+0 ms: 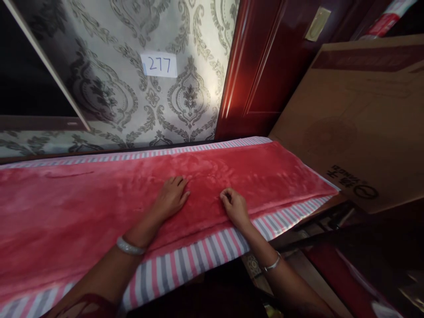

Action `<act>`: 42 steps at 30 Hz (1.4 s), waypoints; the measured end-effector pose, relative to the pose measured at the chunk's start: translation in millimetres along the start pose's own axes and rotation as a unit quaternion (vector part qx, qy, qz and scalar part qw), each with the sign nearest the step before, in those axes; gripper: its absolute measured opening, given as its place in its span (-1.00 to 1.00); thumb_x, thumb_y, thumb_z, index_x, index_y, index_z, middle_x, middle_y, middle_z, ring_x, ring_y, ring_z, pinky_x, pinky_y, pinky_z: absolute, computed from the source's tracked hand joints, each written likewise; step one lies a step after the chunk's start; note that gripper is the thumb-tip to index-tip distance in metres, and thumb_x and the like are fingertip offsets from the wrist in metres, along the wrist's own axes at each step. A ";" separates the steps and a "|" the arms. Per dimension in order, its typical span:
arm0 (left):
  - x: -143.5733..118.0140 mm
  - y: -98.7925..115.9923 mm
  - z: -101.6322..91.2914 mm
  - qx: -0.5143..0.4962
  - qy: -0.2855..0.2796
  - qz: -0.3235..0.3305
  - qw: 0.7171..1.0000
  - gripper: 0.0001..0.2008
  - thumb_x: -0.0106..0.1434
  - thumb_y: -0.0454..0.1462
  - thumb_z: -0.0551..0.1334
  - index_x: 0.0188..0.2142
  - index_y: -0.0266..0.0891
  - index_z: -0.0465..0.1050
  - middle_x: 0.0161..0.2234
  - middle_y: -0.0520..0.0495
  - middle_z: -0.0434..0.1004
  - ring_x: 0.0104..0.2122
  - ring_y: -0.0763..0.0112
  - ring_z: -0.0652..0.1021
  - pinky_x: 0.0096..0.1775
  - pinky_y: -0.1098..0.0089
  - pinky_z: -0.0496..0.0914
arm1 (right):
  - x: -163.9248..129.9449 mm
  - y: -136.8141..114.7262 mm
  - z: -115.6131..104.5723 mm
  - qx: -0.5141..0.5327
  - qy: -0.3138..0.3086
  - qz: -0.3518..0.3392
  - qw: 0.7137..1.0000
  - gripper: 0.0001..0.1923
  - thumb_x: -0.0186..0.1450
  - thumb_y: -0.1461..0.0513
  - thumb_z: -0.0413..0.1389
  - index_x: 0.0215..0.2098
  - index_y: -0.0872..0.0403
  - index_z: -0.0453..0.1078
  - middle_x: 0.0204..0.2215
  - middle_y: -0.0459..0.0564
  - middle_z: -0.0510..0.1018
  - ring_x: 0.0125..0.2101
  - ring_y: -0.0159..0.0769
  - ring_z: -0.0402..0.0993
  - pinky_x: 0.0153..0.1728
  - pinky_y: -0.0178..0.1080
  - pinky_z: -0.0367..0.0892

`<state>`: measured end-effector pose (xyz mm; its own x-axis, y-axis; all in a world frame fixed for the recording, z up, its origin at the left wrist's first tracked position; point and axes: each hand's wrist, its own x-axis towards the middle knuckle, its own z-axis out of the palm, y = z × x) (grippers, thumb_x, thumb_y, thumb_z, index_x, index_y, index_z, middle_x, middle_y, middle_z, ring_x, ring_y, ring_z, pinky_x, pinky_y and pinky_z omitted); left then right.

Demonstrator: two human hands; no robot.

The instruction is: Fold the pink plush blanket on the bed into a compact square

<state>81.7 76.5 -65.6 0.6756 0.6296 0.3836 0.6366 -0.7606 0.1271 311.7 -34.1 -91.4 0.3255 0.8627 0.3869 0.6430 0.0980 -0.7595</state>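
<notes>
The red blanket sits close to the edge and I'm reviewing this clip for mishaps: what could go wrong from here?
1. The red blanket lies on a striped sheet whose near edge hangs over the side; pressure from the left hand or right hand might drag both off.
2. The right hand's curled fingers could bunch the plush surface into wrinkles.
3. The cardboard box leans right beside the far end and might get bumped and slide.

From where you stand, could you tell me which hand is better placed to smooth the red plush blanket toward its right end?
Probably the right hand: it rests on the red plush blanket nearer that end, while the left hand lies flat farther left.
</notes>
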 end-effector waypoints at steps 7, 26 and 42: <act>-1.3 9.3 -6.6 -0.024 0.071 0.051 0.996 -0.69 0.37 -0.29 0.06 -0.01 -0.27 0.51 -0.04 -0.29 0.53 -0.05 0.07 0.50 0.00 0.05 0.40 | -2.8 -0.6 3.0 -0.008 -0.001 0.016 1.000 -0.87 0.26 0.18 0.02 -0.38 0.02 0.37 -0.41 -0.02 0.56 -0.38 -0.23 0.47 -0.33 -0.25 0.25; 34.9 79.3 25.3 -0.186 -0.067 0.043 0.979 -0.84 0.34 -0.35 0.09 -0.32 -0.21 0.43 -0.31 -0.06 0.44 -0.30 0.33 0.45 -0.21 0.30 0.37 | -5.8 -3.0 1.6 0.056 0.007 -0.026 0.998 -0.87 0.29 0.20 0.01 -0.36 0.01 0.38 -0.38 -0.01 0.54 -0.34 -0.20 0.47 -0.27 -0.20 0.32; 33.3 65.7 31.6 -0.323 0.005 -0.010 0.946 -0.84 0.22 -0.44 0.12 -0.45 -0.20 0.32 -0.41 0.02 0.38 -0.35 0.39 0.43 -0.23 0.35 0.37 | 19.1 3.3 6.8 0.159 -0.064 0.022 0.985 -0.89 0.20 0.22 0.05 -0.38 0.05 0.42 -0.51 -0.10 0.51 -0.50 -0.35 0.38 -0.44 -0.32 0.30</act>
<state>157.8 52.5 -73.3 0.6605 0.6458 0.3830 0.2876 -0.6888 0.6655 315.3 -14.0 -90.1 0.2444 0.9235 0.2957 0.3744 0.1914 -0.9073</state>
